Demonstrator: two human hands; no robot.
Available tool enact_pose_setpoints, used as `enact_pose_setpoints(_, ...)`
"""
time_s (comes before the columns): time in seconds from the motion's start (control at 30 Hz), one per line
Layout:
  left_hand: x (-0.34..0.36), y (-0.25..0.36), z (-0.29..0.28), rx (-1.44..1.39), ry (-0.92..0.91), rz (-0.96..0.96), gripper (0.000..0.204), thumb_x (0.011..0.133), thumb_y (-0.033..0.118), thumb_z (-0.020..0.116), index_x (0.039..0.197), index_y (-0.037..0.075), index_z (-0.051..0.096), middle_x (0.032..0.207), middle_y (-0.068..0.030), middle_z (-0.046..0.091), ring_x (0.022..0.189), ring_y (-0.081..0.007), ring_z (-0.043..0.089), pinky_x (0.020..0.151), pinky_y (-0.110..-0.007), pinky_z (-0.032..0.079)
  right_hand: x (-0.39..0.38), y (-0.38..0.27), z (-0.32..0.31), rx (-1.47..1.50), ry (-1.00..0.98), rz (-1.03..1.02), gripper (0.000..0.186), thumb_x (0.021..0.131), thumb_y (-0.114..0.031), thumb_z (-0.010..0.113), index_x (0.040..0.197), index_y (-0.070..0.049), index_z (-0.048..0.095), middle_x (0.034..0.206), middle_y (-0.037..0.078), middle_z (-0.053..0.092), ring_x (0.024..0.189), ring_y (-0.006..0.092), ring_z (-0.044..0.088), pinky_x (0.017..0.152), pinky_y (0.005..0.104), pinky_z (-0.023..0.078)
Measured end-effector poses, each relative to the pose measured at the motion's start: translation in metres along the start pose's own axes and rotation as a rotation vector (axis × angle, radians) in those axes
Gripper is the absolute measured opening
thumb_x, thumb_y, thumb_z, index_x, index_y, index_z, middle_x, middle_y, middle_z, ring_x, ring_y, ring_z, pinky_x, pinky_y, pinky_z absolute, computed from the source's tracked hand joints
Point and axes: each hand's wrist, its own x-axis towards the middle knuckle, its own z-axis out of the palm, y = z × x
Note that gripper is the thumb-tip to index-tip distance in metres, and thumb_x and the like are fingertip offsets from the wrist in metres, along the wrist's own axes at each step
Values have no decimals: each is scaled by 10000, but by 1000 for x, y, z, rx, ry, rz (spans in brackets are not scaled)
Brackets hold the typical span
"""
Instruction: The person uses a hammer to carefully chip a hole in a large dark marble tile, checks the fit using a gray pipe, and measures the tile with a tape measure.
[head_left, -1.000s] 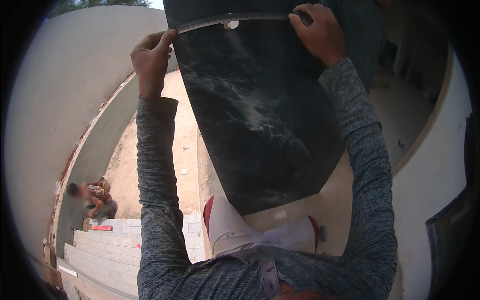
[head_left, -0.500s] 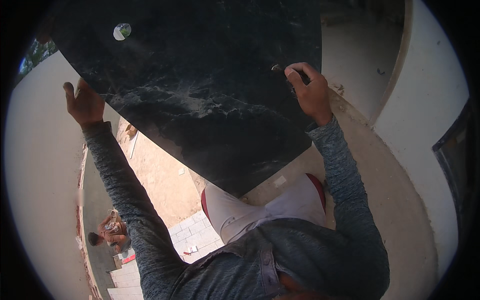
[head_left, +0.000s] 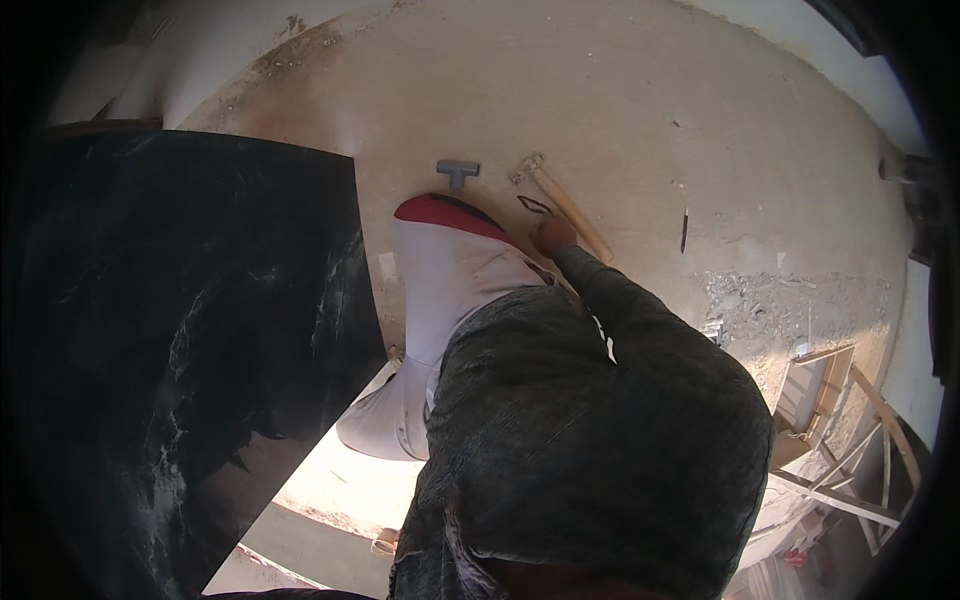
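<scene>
My right hand [head_left: 553,236] is low beside my knee, near the floor, its fingers closed at a dark loop-shaped tool [head_left: 534,205] whose kind I cannot make out. Just beyond the hand lies a hammer [head_left: 572,212] with a wooden handle and a dusty head. A grey T-shaped pipe fitting [head_left: 458,171] rests on the floor by my red-edged knee. To my left stands a large dark stone slab [head_left: 270,330] with pale veins. My left hand is out of view.
A dark pencil-like stick [head_left: 685,230] lies on the dusty concrete floor [head_left: 640,120], right of the hammer. Farther right are rough grey mortar [head_left: 790,308] and a wooden frame [head_left: 835,400] with loose battens. A pale wall curves along the right edge.
My view has swung right and down, so the slab now fills the left side. My right hand has left the slab's face and gone down to the floor. My left hand has dropped from view.
</scene>
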Motion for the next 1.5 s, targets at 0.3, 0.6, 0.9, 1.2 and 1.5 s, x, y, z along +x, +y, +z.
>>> enact_pose_setpoints(0.3, 16, -3, 25, 14, -58, 48, 671, 886, 406, 544, 1343, -78, 455, 1344, -225, 518, 1195, -330, 529, 1030, -482, 413, 36, -17, -64, 221, 310, 25, 521, 861, -336, 647, 1271, -43, 516, 1273, 237, 554, 1185, 395, 543, 957, 475, 477)
enact_pose_setpoints(0.6, -59, 45, -8, -314, -196, 125, 463, 894, 297, 563, 1208, -43, 585, 1172, -183, 633, 1040, -305, 622, 907, -412, 517, 103, -199, -36, 18, 64, -108, 834, 751, -529, 707, 1341, 15, 480, 1273, 303, 501, 1185, 436, 539, 970, 503, 480)
enact_pose_setpoints(0.9, -84, 81, 19, -813, -492, -44, 374, 879, 201, 591, 1169, -35, 593, 1128, -190, 667, 1003, -325, 664, 891, -432, 552, 220, -188, -36, -47, 113, -489, 730, 831, -503, 650, 1170, 139, 573, 1038, 295, 667, 989, 413, 648, 868, 457, 503)
enact_pose_setpoints(1.2, -87, 65, 9, -853, -512, -166, 343, 891, 199, 597, 1137, -41, 608, 1082, -172, 684, 954, -296, 681, 851, -396, 569, -225, -494, -384, 1127, 139, -1553, 342, 859, -91, 704, 1143, 47, 573, 1086, 149, 610, 962, 195, 635, 873, 313, 521)
enact_pose_setpoints(1.5, -90, 73, 9, -884, -604, -273, 337, 895, 212, 608, 1125, -34, 620, 1057, -163, 695, 935, -277, 694, 841, -380, 576, -479, -607, -414, 772, 668, -2320, 357, 808, -265, 770, 1084, -58, 678, 969, 91, 648, 859, 202, 680, 737, 307, 573)
